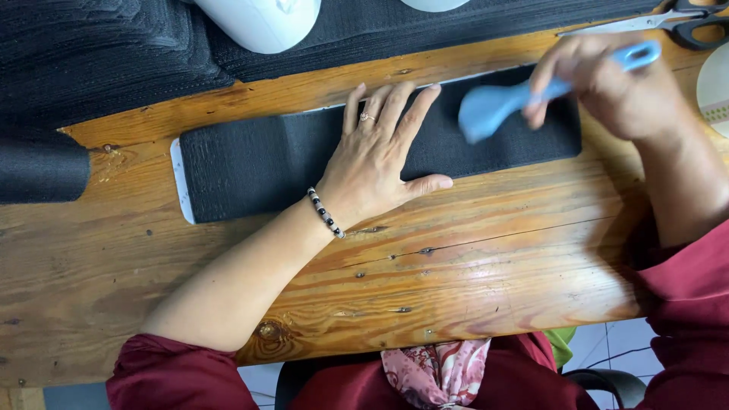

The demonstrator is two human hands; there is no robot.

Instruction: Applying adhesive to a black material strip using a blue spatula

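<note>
A long black fabric strip lies across the wooden table, on a white backing that shows at its left end. My left hand rests flat on the strip's middle, fingers spread, with a ring and a beaded bracelet. My right hand grips a light blue plastic tool by its handle. The tool's broad end is blurred and hovers over the right part of the strip.
Stacks of black fabric fill the far left and back edge. A white rounded object stands on them. Scissors lie at the far right corner, beside a round white object.
</note>
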